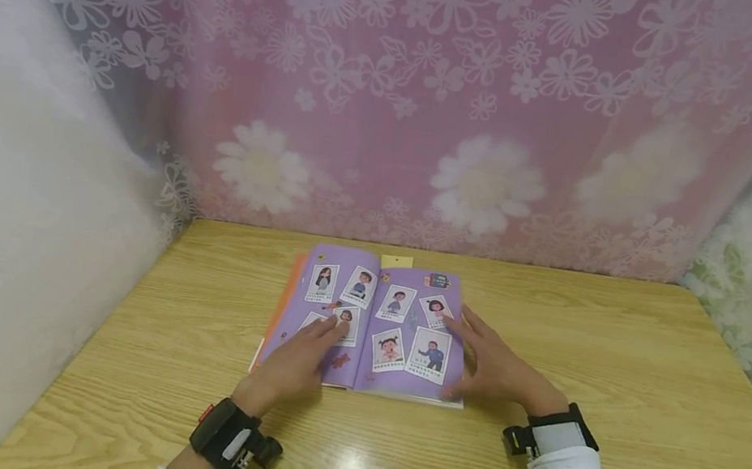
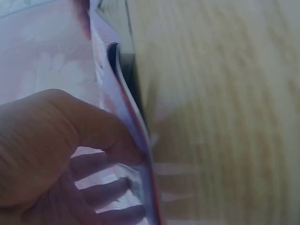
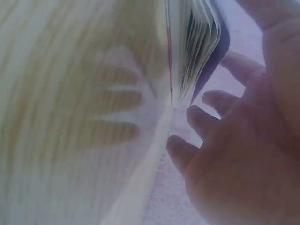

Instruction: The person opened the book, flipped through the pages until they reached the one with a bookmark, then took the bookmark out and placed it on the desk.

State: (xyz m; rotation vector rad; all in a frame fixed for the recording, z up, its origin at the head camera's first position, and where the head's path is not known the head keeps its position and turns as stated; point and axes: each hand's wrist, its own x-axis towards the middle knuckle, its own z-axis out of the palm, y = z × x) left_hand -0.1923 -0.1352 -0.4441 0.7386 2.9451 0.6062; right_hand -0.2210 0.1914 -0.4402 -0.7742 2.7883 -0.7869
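Note:
A book (image 1: pixel 360 380) lies spread on the table, its purple pages printed with picture cards of cartoon people and lines of text. My left hand (image 1: pixel 297 357) rests on the lower left page with its fingers stretched out. In the left wrist view its thumb (image 2: pixel 108 131) presses near the book's bottom edge. At the right page's outer edge is my right hand (image 1: pixel 499 365), fingers spread and one fingertip over a picture card. The right wrist view shows loosely fanned page edges (image 3: pixel 199 42) beside that hand's extended fingers. My left hand hides part of the left page.
The wood-grain table (image 1: pixel 178 367) extends around the book. An orange cover edge (image 1: pixel 281 306) shows at the book's left, and a small yellow tab (image 1: pixel 397 262) sticks out at its top. A pink floral curtain (image 1: pixel 382 104) hangs behind the table.

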